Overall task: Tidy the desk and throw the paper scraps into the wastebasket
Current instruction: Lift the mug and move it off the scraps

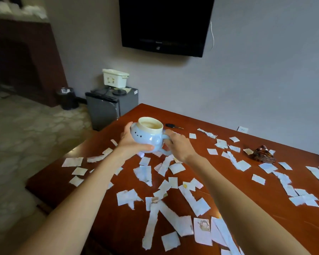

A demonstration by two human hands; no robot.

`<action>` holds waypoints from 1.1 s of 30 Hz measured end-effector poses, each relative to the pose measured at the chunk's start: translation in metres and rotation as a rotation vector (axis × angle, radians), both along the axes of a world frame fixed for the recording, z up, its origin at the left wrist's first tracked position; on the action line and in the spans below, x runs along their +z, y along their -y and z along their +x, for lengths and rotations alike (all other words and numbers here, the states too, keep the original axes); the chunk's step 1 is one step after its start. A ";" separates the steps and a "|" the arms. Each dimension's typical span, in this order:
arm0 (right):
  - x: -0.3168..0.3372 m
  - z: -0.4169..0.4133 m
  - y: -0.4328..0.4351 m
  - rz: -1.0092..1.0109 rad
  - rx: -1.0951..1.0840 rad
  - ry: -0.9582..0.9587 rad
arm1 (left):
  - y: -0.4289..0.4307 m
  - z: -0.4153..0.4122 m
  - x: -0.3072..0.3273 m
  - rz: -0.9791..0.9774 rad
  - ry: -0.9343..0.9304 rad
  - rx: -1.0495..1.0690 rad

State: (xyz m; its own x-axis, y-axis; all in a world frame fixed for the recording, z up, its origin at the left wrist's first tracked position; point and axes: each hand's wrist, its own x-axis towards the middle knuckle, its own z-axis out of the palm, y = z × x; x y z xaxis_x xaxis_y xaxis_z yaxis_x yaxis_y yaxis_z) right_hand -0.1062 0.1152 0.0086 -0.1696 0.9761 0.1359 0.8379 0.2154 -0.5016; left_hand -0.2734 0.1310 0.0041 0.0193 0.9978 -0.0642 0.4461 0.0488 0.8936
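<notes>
Holding a mug (145, 138) over the far left part of the desk (201, 124), the person has both arms stretched forward in the head view. The left hand (132, 143) wraps round the mug's blue body, with the thumb curled along its lower front. The right hand (179, 147) grasps the handle with bent fingers. Torn paper scraps (144, 172) lie scattered over most of the desk, under and around the arms. A key (171, 125) lies just behind the mug. A brown hair clip (263, 154) sits to the right among the scraps. The black wastebasket (66, 98) stands on the floor, well left of the desk and near a small fridge (107, 109).
</notes>
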 end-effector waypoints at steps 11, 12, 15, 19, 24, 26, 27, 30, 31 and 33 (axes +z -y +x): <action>-0.016 -0.081 -0.089 0.018 0.004 0.166 | -0.079 -0.066 -0.009 -0.040 0.071 0.120; -0.019 -0.085 -0.094 0.014 -0.001 0.169 | -0.085 -0.070 -0.012 -0.048 0.077 0.126; -0.029 -0.095 -0.105 0.021 -0.017 0.186 | -0.099 -0.079 -0.023 -0.079 0.091 0.132; -0.040 -0.105 -0.109 0.014 -0.043 0.227 | -0.108 -0.087 -0.036 -0.116 0.118 0.126; -0.044 -0.114 -0.112 -0.011 -0.055 0.222 | -0.111 -0.096 -0.042 -0.126 0.108 0.115; -0.044 -0.117 -0.113 -0.023 -0.054 0.223 | -0.110 -0.098 -0.041 -0.122 0.119 0.104; -0.045 -0.119 -0.114 -0.025 -0.052 0.225 | -0.109 -0.099 -0.041 -0.117 0.119 0.104; -0.044 -0.122 -0.114 -0.027 -0.033 0.227 | -0.106 -0.103 -0.040 -0.107 0.119 0.117; -0.044 -0.123 -0.114 -0.027 -0.026 0.220 | -0.104 -0.104 -0.040 -0.108 0.122 0.121; -0.043 -0.125 -0.112 -0.028 -0.013 0.184 | -0.101 -0.108 -0.040 -0.116 0.123 0.130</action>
